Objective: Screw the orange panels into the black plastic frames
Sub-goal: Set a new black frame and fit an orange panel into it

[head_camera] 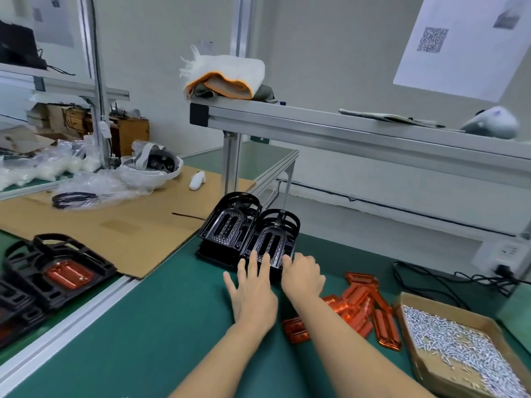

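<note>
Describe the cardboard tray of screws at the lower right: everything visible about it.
The cardboard tray is a shallow, open-topped brown box with low walls, sitting flat on the green mat at the lower right, partly cut off by the picture's edge. It holds a loose heap of small silvery screws, piled mostly toward its far and right sides, with bare cardboard floor showing at the near left. The pile of orange panels lies just to its left. Neither hand touches it.

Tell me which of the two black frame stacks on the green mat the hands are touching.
The right-hand stack, nearer the orange panels. Left hand and right hand rest on its front edge; the left-hand stack is untouched.
</note>
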